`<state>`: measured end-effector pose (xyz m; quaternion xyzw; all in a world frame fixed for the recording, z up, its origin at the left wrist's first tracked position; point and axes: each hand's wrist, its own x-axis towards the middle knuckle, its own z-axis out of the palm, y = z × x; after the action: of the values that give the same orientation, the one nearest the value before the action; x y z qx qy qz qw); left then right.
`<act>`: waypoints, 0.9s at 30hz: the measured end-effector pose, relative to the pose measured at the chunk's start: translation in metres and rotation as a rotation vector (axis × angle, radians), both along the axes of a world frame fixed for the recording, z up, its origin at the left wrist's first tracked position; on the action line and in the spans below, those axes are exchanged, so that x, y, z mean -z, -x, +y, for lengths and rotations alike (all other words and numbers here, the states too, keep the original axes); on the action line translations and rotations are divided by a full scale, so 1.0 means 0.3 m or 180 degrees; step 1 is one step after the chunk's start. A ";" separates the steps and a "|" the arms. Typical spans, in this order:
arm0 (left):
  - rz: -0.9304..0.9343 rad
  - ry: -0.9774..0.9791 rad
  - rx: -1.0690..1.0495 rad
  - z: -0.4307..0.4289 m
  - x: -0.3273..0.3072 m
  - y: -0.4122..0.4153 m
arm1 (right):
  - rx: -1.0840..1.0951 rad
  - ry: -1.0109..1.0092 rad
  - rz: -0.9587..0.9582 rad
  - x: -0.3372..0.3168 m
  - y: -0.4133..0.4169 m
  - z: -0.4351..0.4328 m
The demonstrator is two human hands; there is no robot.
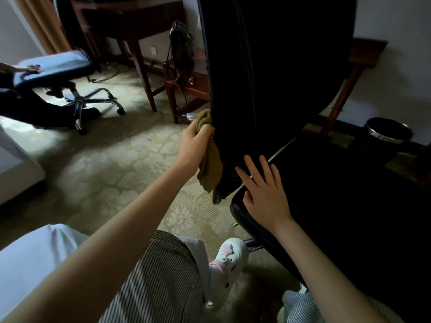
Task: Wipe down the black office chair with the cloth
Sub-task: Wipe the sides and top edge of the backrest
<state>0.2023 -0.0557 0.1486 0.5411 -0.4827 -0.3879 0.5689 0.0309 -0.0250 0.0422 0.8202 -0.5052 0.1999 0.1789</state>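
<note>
The black office chair [279,66] fills the right half of the view, its tall backrest upright and its seat [338,194] spreading to the right. My left hand [194,145] grips an olive-green cloth [210,169] against the left edge of the backrest, and the cloth's loose end hangs down below my fist. My right hand [263,190] lies flat with fingers spread on the seat's front corner, at the foot of the backrest.
A second chair [53,68] with a blue seat and chrome base stands at the far left, another person's hand on it. Wooden desk legs [144,73] and a side table [186,85] stand behind. A black bin [387,131] sits at right. Patterned carpet lies below.
</note>
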 end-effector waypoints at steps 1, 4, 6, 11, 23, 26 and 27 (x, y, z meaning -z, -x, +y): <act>-0.0005 -0.0015 0.0027 0.001 0.000 -0.004 | 0.0031 -0.0053 -0.0038 -0.006 -0.009 0.007; 0.0103 -0.0127 0.0093 0.013 -0.007 -0.003 | 0.0109 -0.0208 -0.0164 -0.039 -0.032 0.039; 0.0123 -0.0180 0.0106 0.031 -0.012 0.001 | 0.0077 -0.0281 -0.0299 -0.076 -0.039 0.060; 0.0028 -0.0075 0.0194 0.108 -0.024 -0.003 | 0.0008 -0.0180 -0.0703 -0.224 -0.069 0.119; -0.0565 -0.0087 0.1094 0.390 -0.047 0.017 | -0.0227 0.0954 -0.0094 -0.467 -0.112 0.402; -0.0838 0.0014 0.1410 0.463 -0.055 0.055 | -0.0075 0.1149 0.0456 -0.509 -0.108 0.457; -0.1014 0.0050 0.1518 0.479 -0.061 0.065 | 0.0112 0.1183 0.0542 -0.522 -0.096 0.470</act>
<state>0.1828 0.0881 0.1668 0.4620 -0.6827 -0.4171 0.3828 0.0596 0.1160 0.1987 0.7780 -0.4570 0.2165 0.3727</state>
